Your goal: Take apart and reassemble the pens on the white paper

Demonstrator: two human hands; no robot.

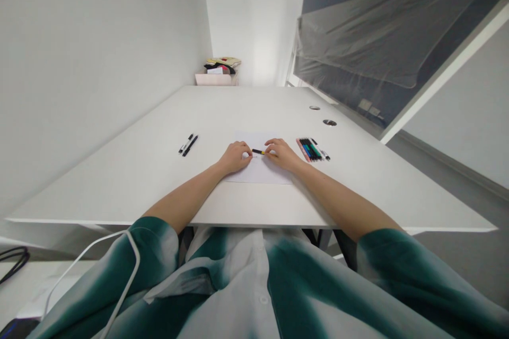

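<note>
A sheet of white paper (pixel 258 174) lies on the table in front of me, with a small reddish mark near its middle. Over it, a short black pen (pixel 257 151) with a yellow band spans the gap between my hands. My right hand (pixel 283 154) pinches the yellow end of the pen between thumb and fingers. On the paper's left side rests my left hand (pixel 236 158), fingers curled and thumb close to the pen's dark end. Whether those fingertips touch the pen or grip something small is too small to tell.
Several pens (pixel 311 149) lie in a row right of the paper, pink, black, blue, green and white. Two pens (pixel 188 145) lie to the left. A box with folded items (pixel 217 79) stands beyond the white table (pixel 238 108). A white cable (pixel 133 254) crosses my left sleeve.
</note>
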